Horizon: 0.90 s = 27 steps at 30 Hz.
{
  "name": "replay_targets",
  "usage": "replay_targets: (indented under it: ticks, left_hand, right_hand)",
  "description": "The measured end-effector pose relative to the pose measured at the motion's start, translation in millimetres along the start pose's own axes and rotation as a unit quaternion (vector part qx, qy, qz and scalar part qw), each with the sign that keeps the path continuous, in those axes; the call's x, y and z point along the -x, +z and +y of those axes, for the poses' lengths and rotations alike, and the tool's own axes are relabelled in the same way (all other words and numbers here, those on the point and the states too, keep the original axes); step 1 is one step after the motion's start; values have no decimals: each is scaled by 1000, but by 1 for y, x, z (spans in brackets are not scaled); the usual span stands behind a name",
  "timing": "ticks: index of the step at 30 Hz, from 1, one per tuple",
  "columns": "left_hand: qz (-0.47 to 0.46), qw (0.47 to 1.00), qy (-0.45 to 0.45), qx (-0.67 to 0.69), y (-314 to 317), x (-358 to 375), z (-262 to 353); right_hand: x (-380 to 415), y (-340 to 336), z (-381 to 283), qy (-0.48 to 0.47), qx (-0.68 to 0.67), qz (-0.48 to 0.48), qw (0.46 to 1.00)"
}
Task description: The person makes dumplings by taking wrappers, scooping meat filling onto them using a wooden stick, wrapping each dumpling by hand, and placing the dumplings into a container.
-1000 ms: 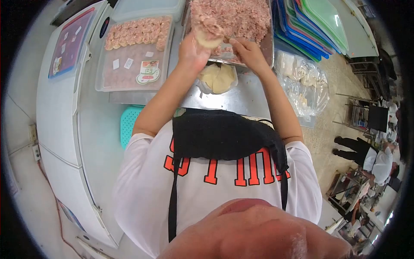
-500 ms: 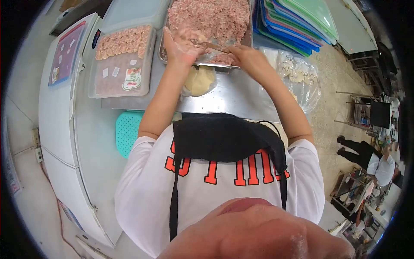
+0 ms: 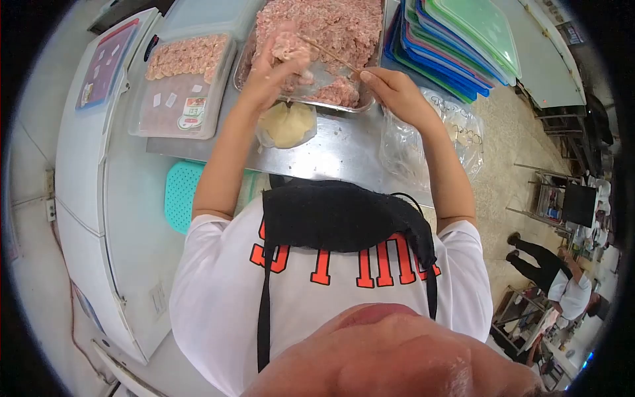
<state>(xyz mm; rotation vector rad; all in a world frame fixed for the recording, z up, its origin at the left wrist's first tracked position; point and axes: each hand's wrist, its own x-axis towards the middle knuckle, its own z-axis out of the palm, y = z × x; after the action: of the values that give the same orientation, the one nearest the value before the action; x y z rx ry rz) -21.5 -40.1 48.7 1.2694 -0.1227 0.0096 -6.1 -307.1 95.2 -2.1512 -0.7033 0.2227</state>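
Note:
A metal tray (image 3: 360,106) full of pinkish minced filling (image 3: 331,26) lies at the top of the view. Over its left part, my left hand (image 3: 268,76) is curled around a lump of filling (image 3: 291,49), its fingers slightly blurred. My right hand (image 3: 397,96), at the tray's near right corner, pinches a thin stick-like tool (image 3: 331,54) whose far end reaches to the lump. Just below the tray sits a clear bag of round yellowish wrappers (image 3: 288,124). Left of the tray, a plastic box (image 3: 182,99) holds rows of filled pieces (image 3: 185,58).
Stacked coloured lids (image 3: 456,49) stand right of the tray, above clear plastic bags (image 3: 423,149). A turquoise perforated basket (image 3: 182,197) is below the table's left edge. White freezer (image 3: 86,178) at left. Another person (image 3: 569,291) stands far right.
My left hand has moved left and tilted, lifting the lump off the tool's tip area. My right hand has shifted slightly right. The whole view has shifted a little.

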Motion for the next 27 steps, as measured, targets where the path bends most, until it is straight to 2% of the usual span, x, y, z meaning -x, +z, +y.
replay_targets:
  ticks: [1, 2, 4, 5, 7, 8, 10, 11, 13, 14, 15, 16, 17, 19, 20, 22, 23, 25, 26, 27]
  left_hand:
    - [-7, 986, 40, -162, 0, 1, 4]
    - [-3, 986, 40, -161, -1, -2, 7]
    - [-87, 910, 230, -333, -7, -9, 12]
    - [-85, 911, 230, -333, -11, -10, 15]
    - [-167, 947, -6, -276, -19, -10, 19]
    - [-169, 947, -7, -274, -25, -12, 18]
    - [-271, 878, 28, -394, -36, -19, 14]
    - [-273, 878, 29, -392, -38, -19, 13]
    - [-254, 851, -22, -459, -38, -18, 12]
    - [-257, 851, -22, -458, -47, -19, 1]
    - [-174, 889, -10, -423, -61, -24, -20]
    - [-88, 919, 3, -384, -74, -30, -40]
    - [-88, 920, 4, -382, -86, -38, -56]
    - [-44, 897, 3, -440, -97, -47, -68]
    - [-45, 898, 3, -438, -98, -48, -64]
    - [-155, 904, -112, -383, -76, -38, -23]
    - [-158, 904, -111, -381, -80, -35, -27]
    - [-163, 924, 27, -345, -91, -33, -34]
    - [-116, 939, -2, -325, -87, -19, -18]
    - [-121, 939, -1, -323, -84, -16, 0]
  right_hand:
    - [1, -6, -3, 26, -13, -48, 998]
    - [0, -9, -6, 51, -26, -97, 994]
    - [4, -7, -16, 44, -28, -100, 994]
    - [5, -5, -19, 40, -31, -98, 994]
    - [1, 11, -16, 52, -37, -126, 990]
    - [0, 20, -12, 65, -42, -153, 985]
    - [-2, 38, 13, 42, -34, -139, 989]
    - [-5, 44, 25, 17, -27, -124, 992]
    - [-15, 46, 40, 30, -38, -115, 992]
    - [-17, 47, 43, 40, -49, -106, 992]
    - [-19, 46, 36, 41, -47, -104, 993]
    - [-21, 41, 22, -16, 110, -21, 994]
    - [-21, 40, 11, -73, 264, 62, 960]
    - [-17, 61, -9, -36, 273, 99, 956]
    - [-17, 74, -13, -45, 268, 86, 959]
    - [-19, 88, 4, -65, 217, 87, 970]
    - [-18, 88, 27, -62, 219, 88, 970]
    - [-19, 73, 65, 107, 378, -39, 919]
    - [-11, 67, 66, 115, 376, -34, 919]
    - [-6, 57, 64, 121, 319, -15, 940]
